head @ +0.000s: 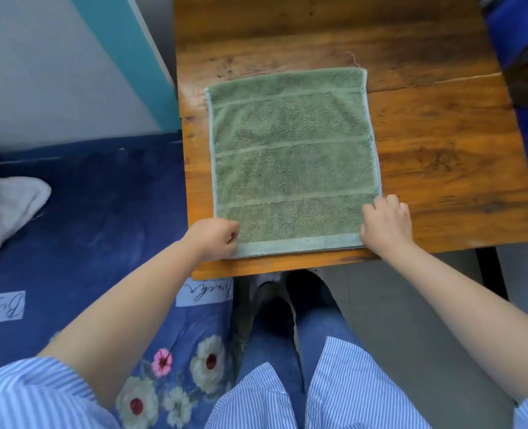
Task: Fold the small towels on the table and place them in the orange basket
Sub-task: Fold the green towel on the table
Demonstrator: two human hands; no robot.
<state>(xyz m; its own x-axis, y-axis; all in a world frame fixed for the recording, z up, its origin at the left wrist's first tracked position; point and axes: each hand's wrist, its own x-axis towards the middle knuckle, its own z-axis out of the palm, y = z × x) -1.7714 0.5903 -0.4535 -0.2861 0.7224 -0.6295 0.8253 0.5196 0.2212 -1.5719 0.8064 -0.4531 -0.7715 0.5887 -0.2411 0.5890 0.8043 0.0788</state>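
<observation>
Towel (293, 162), green and spread flat, lies on the wooden table (442, 144) with its near hem along the table's near edge. Left hand (214, 238) pinches the towel's near left corner with curled fingers; right hand (385, 224) grips the near right corner, fingers curled over the side hem.

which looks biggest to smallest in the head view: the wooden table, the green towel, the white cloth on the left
1. wooden table, largest
2. green towel, covering much of the tabletop
3. white cloth, smallest as seen, though the frame edge cuts it off, so its full size is unsure
</observation>
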